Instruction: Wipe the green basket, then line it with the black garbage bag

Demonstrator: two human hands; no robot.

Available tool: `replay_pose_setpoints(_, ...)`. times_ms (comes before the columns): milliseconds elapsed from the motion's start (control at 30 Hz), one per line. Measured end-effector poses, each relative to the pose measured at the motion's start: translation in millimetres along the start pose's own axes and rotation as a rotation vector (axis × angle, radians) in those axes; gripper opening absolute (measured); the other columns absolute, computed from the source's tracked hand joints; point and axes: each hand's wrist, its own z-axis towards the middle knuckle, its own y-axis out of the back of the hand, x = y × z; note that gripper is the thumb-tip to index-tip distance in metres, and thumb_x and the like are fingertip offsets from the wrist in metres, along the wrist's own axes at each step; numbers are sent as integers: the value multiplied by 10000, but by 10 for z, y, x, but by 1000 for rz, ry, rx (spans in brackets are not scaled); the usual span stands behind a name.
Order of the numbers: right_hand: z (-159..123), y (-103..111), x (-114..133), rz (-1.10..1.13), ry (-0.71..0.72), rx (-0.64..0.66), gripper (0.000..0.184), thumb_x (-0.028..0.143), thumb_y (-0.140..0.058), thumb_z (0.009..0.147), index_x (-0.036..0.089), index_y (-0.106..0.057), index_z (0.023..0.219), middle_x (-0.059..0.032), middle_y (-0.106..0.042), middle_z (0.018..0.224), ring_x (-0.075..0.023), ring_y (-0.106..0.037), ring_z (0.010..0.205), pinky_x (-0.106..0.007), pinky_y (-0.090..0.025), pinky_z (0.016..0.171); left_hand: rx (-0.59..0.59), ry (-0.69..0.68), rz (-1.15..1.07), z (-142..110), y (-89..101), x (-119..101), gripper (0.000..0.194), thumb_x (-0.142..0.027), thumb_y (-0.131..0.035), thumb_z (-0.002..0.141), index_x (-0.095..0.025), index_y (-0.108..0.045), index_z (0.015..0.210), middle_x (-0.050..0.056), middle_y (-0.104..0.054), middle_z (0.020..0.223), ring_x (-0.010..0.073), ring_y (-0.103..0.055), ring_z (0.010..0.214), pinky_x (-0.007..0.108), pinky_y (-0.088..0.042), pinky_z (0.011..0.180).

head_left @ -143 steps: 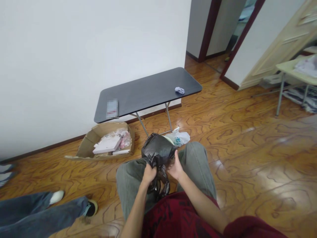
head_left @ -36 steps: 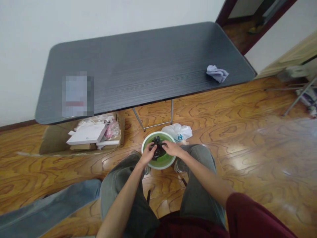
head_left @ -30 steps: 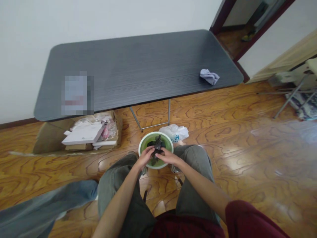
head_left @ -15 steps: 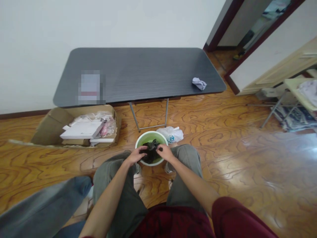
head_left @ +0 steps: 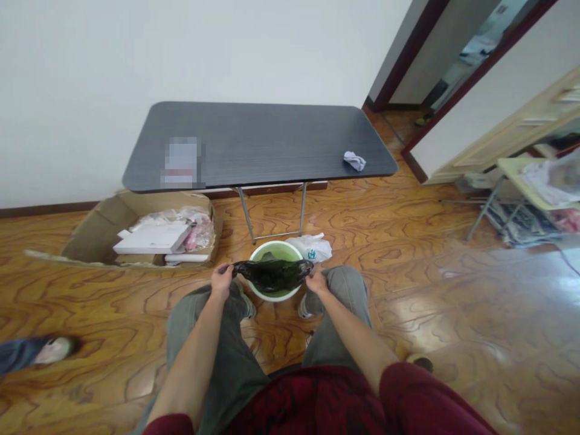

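Observation:
A glossy black plastic bag (head_left: 274,276) is stretched sideways between my two hands. Its wide middle sags over the mouth of a round white-rimmed, light green bin (head_left: 277,244), hiding much of the inside. At the bag's left end my left hand (head_left: 221,281) is closed on the plastic, left of the bin's rim. The opposite end is pinched in my right hand (head_left: 316,280), just right of the rim. Something dark also shows inside the bin behind the bag, but I cannot make out what it is.
Ahead stands a dark folding table (head_left: 267,136), bearing a crumpled pale cloth (head_left: 354,161) and a blurred-out item. A cardboard box (head_left: 97,226) of packaging lies to the left. A white plastic bag (head_left: 312,246) touches the bin's far side. Another person's foot (head_left: 54,350) is at left.
My hands have moved apart, drawing the bunched black bag out wide above the bin. The other person's leg has shifted further left. The view has turned slightly.

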Motion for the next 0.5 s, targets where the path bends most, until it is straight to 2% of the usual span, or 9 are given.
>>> replay_pose_setpoints(67, -137, -45, 8, 16, 25, 121, 381, 377, -496, 1018, 149, -768, 880, -134, -797, 941, -204, -766, 844, -261, -561, 789, 82, -7, -22, -60, -6, 4, 233, -236, -792, 747, -123, -741, 944, 93, -776, 920, 249, -741, 985, 451, -577, 996)
replay_pose_setpoints(133, -323, -114, 31, -8, 146, 122, 381, 399, -506, 1019, 160, -760, 865, -117, -794, 913, -194, -757, 835, -247, -545, 780, 163, -21, -38, -126, -28, 10, 234, -214, -836, 697, -127, -759, 900, 87, -785, 923, 246, -739, 988, 439, -553, 1038)
replay_pose_setpoints(200, -517, -184, 74, -81, 379, 50, 272, 335, -544, 997, 179, -764, 1032, -105, -794, 1009, -191, -748, 939, -243, -523, 855, 226, -27, -54, -183, -48, 13, 260, -212, -876, 652, -135, -772, 879, 87, -794, 941, 251, -734, 1007, 435, -526, 1077)
replay_pose_setpoints(233, -596, -213, 104, -120, 500, 45, 287, 303, -550, 988, 196, -740, 1175, -102, -789, 1071, -190, -741, 988, -246, -512, 889, 250, -26, -63, -206, -53, 12, 279, -222, -894, 635, -141, -777, 875, 88, -798, 949, 255, -733, 1017, 436, -518, 1086)
replay_pose_setpoints(300, -676, -253, 173, -192, 631, 119, 502, 280, -542, 986, 233, -570, 1485, -112, -780, 1135, -202, -741, 1030, -266, -509, 918, 286, -15, -84, -244, -48, 5, 322, -258, -927, 607, -151, -783, 875, 92, -806, 966, 265, -734, 1031, 437, -520, 1082)
replay_pose_setpoints(333, -669, -262, 205, -234, 613, 162, 628, 286, -548, 984, 236, -435, 1600, -132, -775, 1155, -221, -744, 1046, -288, -515, 923, 298, -5, -97, -260, -38, -1, 346, -284, -939, 600, -154, -785, 882, 96, -808, 975, 269, -736, 1032, 437, -531, 1065)
replay_pose_setpoints(400, -573, -262, 242, -320, 450, 206, 783, 303, -561, 982, 193, -243, 1690, -194, -751, 1217, -268, -741, 1102, -338, -525, 942, 306, 20, -123, -285, -5, -16, 405, -350, -949, 604, -155, -786, 919, 109, -811, 992, 275, -748, 1010, 439, -567, 1001)
replay_pose_setpoints(433, -497, -255, 241, -354, 358, 208, 779, 306, -564, 982, 161, -258, 1685, -224, -728, 1264, -286, -728, 1148, -356, -523, 963, 297, 33, -137, -291, 16, -24, 437, -386, -946, 617, -153, -784, 949, 116, -810, 1004, 275, -754, 993, 437, -584, 963)
replay_pose_setpoints(500, -333, -233, 196, -380, 247, 202, 624, 308, -559, 988, 115, -478, 1576, -245, -676, 1361, -296, -685, 1248, -353, -508, 1016, 248, 48, -162, -283, 62, -41, 496, -446, -925, 663, -150, -768, 1029, 130, -802, 1043, 267, -761, 976, 419, -603, 909)
